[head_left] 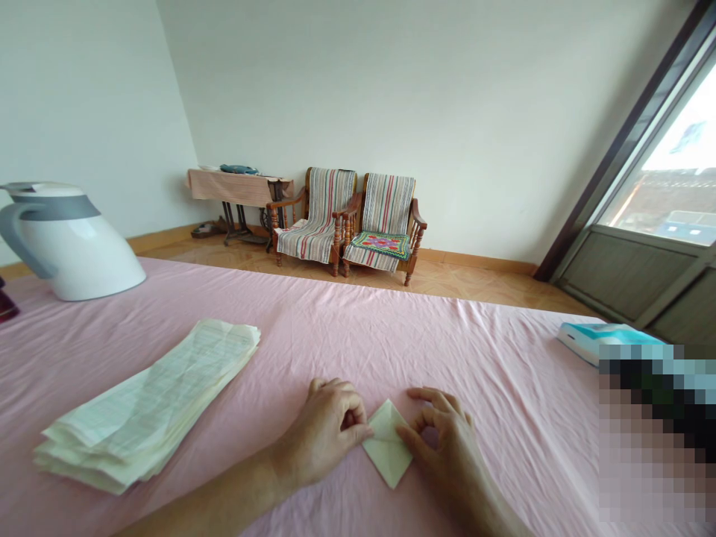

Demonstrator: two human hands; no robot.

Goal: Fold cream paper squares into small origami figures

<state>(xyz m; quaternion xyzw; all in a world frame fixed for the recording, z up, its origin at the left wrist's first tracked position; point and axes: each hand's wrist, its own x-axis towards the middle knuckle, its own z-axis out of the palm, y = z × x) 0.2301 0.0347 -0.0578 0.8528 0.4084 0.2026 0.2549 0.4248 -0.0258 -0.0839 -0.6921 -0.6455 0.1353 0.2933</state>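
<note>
A small pale piece of folded paper [390, 455] lies on the pink cloth in front of me, turned like a diamond, with a crease across it. At its left corner is my left hand [330, 425], closed, its fingers curled and the thumb tip on the paper's edge. My right hand [447, 440] holds the opposite side, thumb pressed on the paper and fingers bent around toward its far side. To the left rests a stack of creased, lined paper sheets [162, 395], apart from both hands.
A pink cloth [347, 335] covers the table. A white and grey jug [95, 246] stands at the far left, with a blue and white packet [609, 337] at the right. A blurred-out patch hides the lower right. Two wooden armchairs [335, 216] stand beyond the table.
</note>
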